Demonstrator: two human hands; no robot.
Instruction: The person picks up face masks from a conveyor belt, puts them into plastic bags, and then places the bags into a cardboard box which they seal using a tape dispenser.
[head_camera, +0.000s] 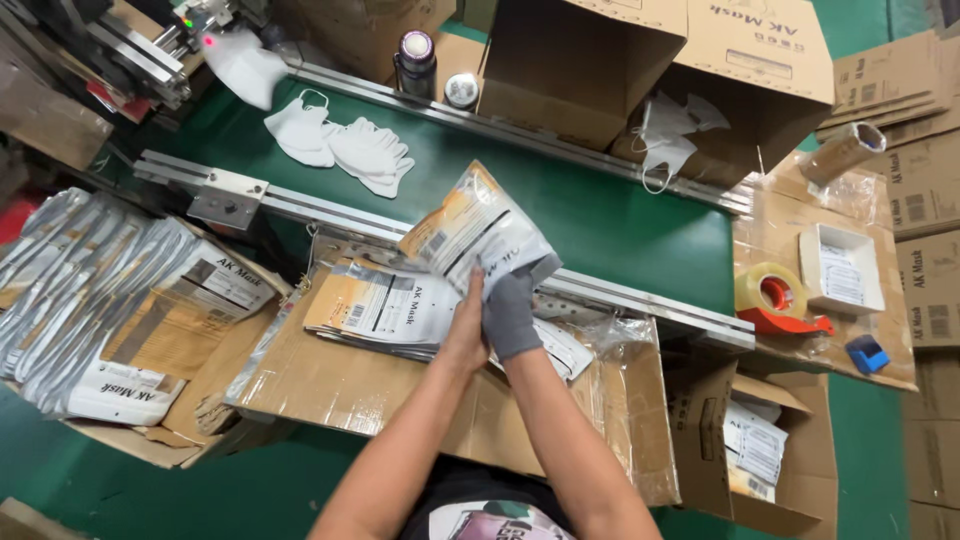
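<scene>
Two bare forearms rise from the bottom edge and converge toward the centre, almost touching at the wrists. The left hand (465, 335) is ungloved, seen from its back and thumb side, fingers pointing up and hidden behind what it holds. The right hand (512, 312) wears a grey glove and sits just beside the left, touching it, fingers curled closed in a firm grip. Both hands are raised together in front of the person's chest.

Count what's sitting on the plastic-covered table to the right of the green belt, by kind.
Tape dispenser with tan roll: 1
White tray: 1
Blue block: 1
Brown cardboard tube: 1
Total: 4
</scene>
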